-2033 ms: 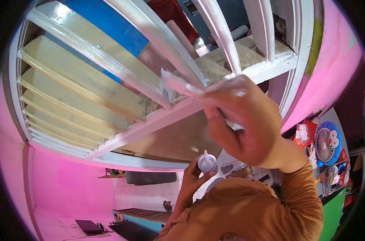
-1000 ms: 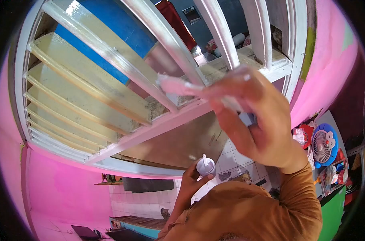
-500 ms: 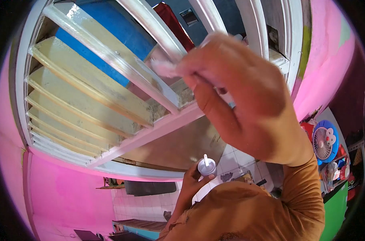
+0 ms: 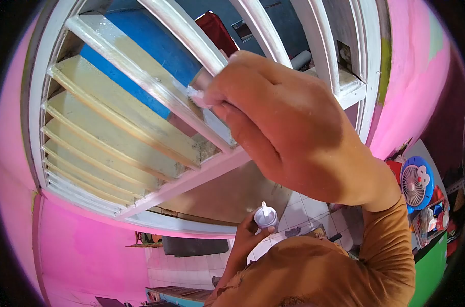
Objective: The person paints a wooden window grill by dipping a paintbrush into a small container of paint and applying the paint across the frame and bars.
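My right hand (image 4: 289, 128) is closed in a pinch, high in the middle of the view. From its fingertips juts a white, rough-ended tip that looks like a paintbrush (image 4: 195, 96); its handle is hidden in the hand. That tip is at a slanting louvre slat (image 4: 145, 82), whose surface is streaked with wet-looking white. Lower down, my left hand (image 4: 247, 236) wraps around a small cup (image 4: 267, 223) holding whitish paint. A white stick (image 4: 264, 209) leans upright in the cup.
White slats and a white frame (image 4: 186, 176) fill the upper view; several lower-left slats (image 4: 104, 123) are cream. Pink walls (image 4: 89, 245) flank the frame. At right stand a blue fan (image 4: 416, 182) and a green surface (image 4: 429, 266). Floor tiles (image 4: 299, 212) lie below.
My right hand has shifted left and slightly down, bringing the brush tip to the slat. The view has moved a little; my left hand still holds the cup.
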A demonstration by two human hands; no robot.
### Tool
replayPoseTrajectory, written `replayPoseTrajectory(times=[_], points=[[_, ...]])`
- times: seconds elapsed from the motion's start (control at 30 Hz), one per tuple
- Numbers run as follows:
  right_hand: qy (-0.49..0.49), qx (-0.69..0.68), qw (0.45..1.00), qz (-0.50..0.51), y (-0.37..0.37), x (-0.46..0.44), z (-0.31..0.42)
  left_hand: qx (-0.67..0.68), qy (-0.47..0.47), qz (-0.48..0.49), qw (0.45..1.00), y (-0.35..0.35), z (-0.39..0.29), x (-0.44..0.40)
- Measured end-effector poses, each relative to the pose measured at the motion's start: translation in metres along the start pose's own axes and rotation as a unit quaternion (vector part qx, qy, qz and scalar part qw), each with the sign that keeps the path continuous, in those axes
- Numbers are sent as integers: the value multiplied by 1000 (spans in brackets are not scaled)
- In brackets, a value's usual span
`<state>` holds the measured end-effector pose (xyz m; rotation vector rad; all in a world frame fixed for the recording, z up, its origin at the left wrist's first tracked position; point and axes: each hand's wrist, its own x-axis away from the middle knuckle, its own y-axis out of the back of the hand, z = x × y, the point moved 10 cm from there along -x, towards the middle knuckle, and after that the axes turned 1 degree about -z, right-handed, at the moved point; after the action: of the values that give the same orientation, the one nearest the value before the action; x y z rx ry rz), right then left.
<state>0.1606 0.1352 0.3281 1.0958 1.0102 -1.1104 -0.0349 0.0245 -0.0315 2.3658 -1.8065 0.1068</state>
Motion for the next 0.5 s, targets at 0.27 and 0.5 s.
replayPoseTrajectory(times=[0.27,0.5], points=[[34,8,999,-11,9,-22,0,-10,-13,2,1000,-2,-5,-2],[-10,-68,997,-29,10,-20,-3,-18,-6,-8,1000,0,-5,-2]])
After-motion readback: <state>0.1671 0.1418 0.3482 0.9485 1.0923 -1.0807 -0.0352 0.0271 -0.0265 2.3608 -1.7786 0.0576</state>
